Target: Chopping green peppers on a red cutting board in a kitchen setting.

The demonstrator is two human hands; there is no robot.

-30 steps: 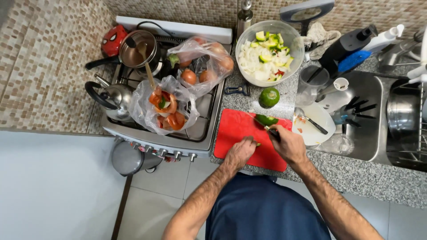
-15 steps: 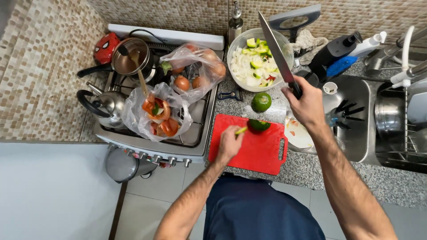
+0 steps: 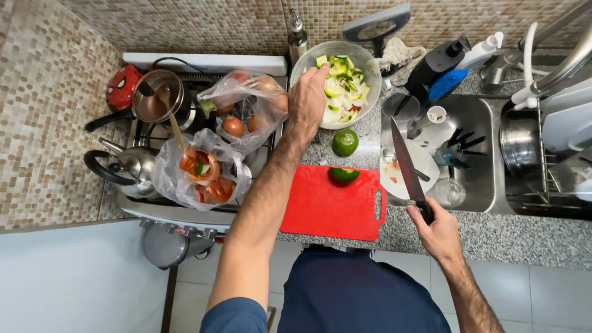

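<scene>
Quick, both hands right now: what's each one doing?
Left hand: over the rim of the bowl, fingers curled; contents cannot be told.
Right hand: closed on the knife, blade pointing away.

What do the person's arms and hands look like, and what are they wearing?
Both arms are bare from the hands up past the elbows. The left hand and the right hand wear no gloves, and no rings or watch can be seen. A short dark blue sleeve covers the top of the left arm, matching the dark blue shirt.
</scene>
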